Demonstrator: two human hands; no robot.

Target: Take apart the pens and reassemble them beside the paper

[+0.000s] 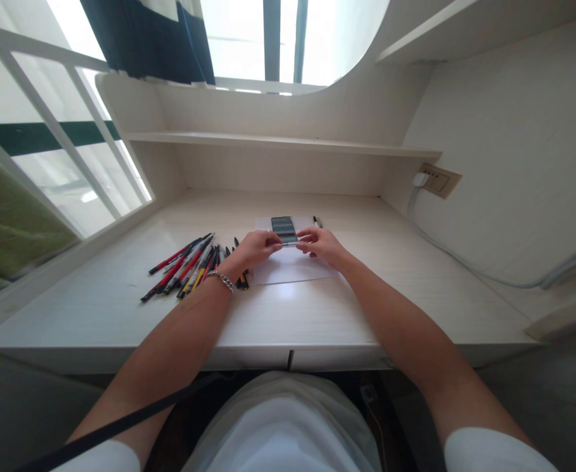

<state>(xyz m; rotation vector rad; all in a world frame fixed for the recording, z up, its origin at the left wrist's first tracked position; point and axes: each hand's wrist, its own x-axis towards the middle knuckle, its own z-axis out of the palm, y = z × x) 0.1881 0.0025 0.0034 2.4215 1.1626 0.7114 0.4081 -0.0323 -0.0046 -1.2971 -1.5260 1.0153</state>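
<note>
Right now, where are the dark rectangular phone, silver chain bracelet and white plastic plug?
Dark rectangular phone point(283, 227): head view, middle of screen.
Silver chain bracelet point(224, 280): head view, its links.
White plastic plug point(420, 179): head view, its body.

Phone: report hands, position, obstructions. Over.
Left hand and right hand at the phone's near end; grip unclear. Phone over white paper, screen up. Heaped pens to the left, one pen beyond the right hand; both apart from phone.
</note>
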